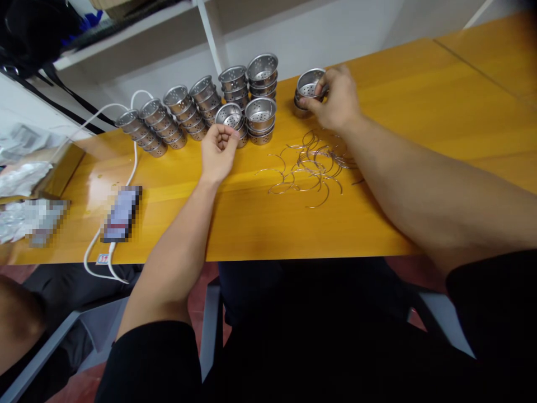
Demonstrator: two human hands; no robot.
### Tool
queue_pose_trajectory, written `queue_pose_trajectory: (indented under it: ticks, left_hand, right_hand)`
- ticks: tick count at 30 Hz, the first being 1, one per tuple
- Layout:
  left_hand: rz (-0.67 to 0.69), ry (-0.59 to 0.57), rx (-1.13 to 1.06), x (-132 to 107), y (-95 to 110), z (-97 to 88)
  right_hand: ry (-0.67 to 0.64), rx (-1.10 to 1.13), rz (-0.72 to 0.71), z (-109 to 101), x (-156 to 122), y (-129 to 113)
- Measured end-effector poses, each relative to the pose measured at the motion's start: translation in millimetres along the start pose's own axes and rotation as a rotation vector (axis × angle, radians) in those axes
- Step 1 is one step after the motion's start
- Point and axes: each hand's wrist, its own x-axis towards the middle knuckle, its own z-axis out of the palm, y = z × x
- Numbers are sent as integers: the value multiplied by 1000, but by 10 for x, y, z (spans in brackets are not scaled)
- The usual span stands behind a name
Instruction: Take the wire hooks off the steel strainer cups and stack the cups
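Note:
My right hand (335, 101) reaches across the wooden table (260, 224) and grips a small perforated steel cup (309, 83), the top one of a short stack. My left hand (218, 150) rests on the table with its fingers curled in a loose fist, just in front of a leaning cup (230, 116); what it holds, if anything, is hidden. Stacks of the same steel cups (197, 109) run in a row behind it. A loose pile of thin wire rings (312, 165) lies between my two hands.
A phone (121, 214) on a white cable (134, 162) lies at the left. Foil bags (25, 218) sit at the far left edge. A white shelf (138, 28) stands behind the table. Another person's arm (17, 319) shows at lower left.

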Motion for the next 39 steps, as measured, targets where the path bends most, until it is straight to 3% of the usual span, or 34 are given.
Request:
queue_pose_trajectory:
  ticks: [6,11,14,18,21,24,29,33,39]
  left_hand:
    - [1,-8,5,-5,6,6]
    - [15,-20,7,-10,-4,4]
    - [-8,-21,24,-6,27,-2]
    - [-16,-21,20,-2,68,-1]
    - [-6,-26,3,-6,77,8]
    - [-11,-38,23,-13,67,12]
    - [11,-35,-8,-15,-19,-1]
    - [39,-33,-11,-13,-110,-9]
    - [89,-30,-34,-12,-166,-21]
  right_hand:
    - [82,-38,118,-23,-23,-226]
    - [37,-96,177,-68,-37,-345]
    - [22,-83,156,-45,-34,-257]
    - [106,17,65,50,-8,-45]
    - [133,3,106,106,31,30]
    - [99,-24,185,123,81,53]
    - [10,-3,137,115,108,79]
    - [-76,-73,135,58,35,-53]
    - [-135,-132,205,-66,-89,-440]
